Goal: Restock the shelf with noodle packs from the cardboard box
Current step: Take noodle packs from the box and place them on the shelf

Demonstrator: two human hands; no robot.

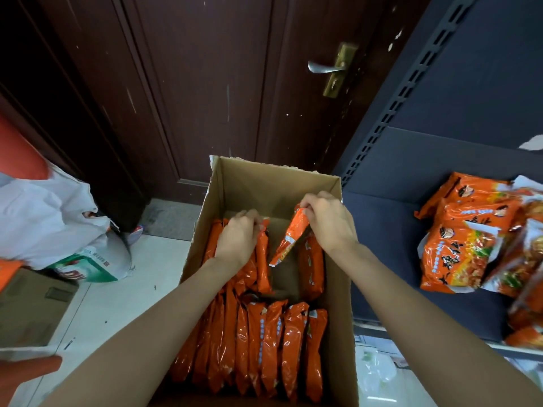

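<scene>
Your right hand [326,221] pinches one orange noodle pack [289,236] above the cardboard box [338,289]. Your left hand [238,236] curls its fingers around packs standing inside. The dark shelf [390,230], right beside the box, holds more packs [458,254]. A brown door [205,83] stands behind, and a white bag [50,218] sits left.

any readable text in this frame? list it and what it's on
Nothing reads cleanly.
Noodle packs on the shelf: large dark Chinese characters, too blurred to quote.
Green and white bag: red print, illegible.
Packs in the cardboard box: small print, too small to read.
</scene>
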